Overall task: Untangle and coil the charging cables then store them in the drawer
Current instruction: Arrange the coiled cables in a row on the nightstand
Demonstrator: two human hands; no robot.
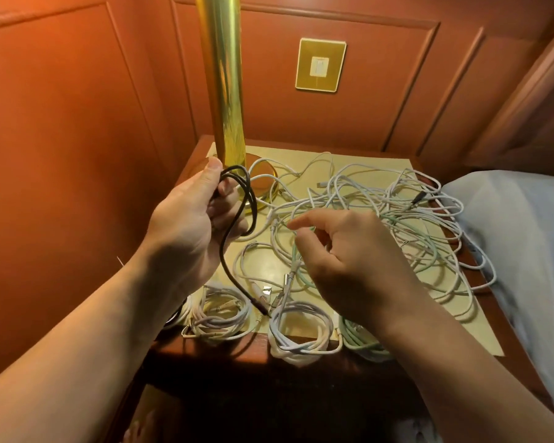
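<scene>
A: Left hand?

B: Raised over the nightstand's back-left corner, beside the gold lamp. Fingers and thumb are curled round a black cable, gripping several loops. 1 free end hangs down, and its plug sits near the front edge among the coils.

A: Right hand?

B: Over the middle of the top, palm down. Forefinger and thumb are extended and slightly apart, the other fingers loosely bent. The fingertips are at the white and green strands, but I cannot tell whether they pinch one or only touch.

A: Remaining cables?

B: A loose tangle of white and pale green cable covers the back and right side, some strands drooping over the right edge toward the bedding. Along the front edge lie 3 finished coils: white at the left, white in the centre overhanging the edge, green partly hidden under the right wrist.

A: Drawer?

B: Not discernible; the front is in shadow.
</scene>
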